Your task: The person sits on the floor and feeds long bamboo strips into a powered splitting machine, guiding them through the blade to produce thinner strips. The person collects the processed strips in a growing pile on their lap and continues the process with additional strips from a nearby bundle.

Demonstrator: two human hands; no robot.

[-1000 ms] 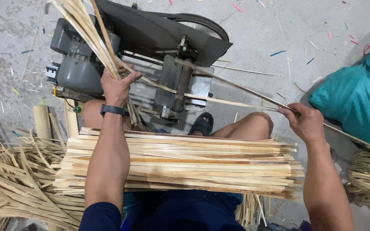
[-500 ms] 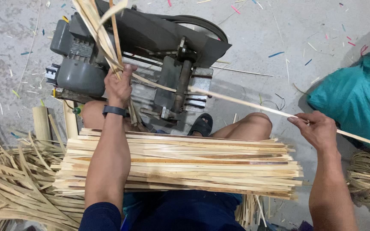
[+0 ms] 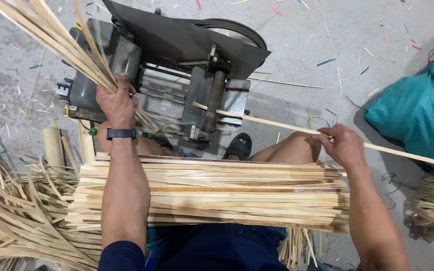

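1. Pale bamboo strip (image 3: pixel 277 124), long, thin and flat, straw-coloured; runs from the dark grey metal splitting machine (image 3: pixel 177 75) out to the right, sloping slightly down, its far end past the right hand near the teal cloth sack (image 3: pixel 423 115).
2. Right hand (image 3: pixel 345 145) grips that strip about midway, fingers clenched round it, above the right knee.
3. Left hand (image 3: pixel 118 103), black wristband on the wrist, fingers clenched on a fanned bundle of thin bamboo slivers (image 3: pixel 51 40); bundle spreads up and left, lower ends poke out below the fist, just beside the machine's left side.
4. Stack of flat cut bamboo slats (image 3: pixel 217 193) lies across the person's lap, ends roughly even, some slats darker brown.
5. Loose curled bamboo shavings (image 3: pixel 21 216) are piled on the grey concrete floor (image 3: pixel 302 45) at left; another coil of them is at the right edge.
6. Black sandal (image 3: pixel 238 146) shows between machine and slats.
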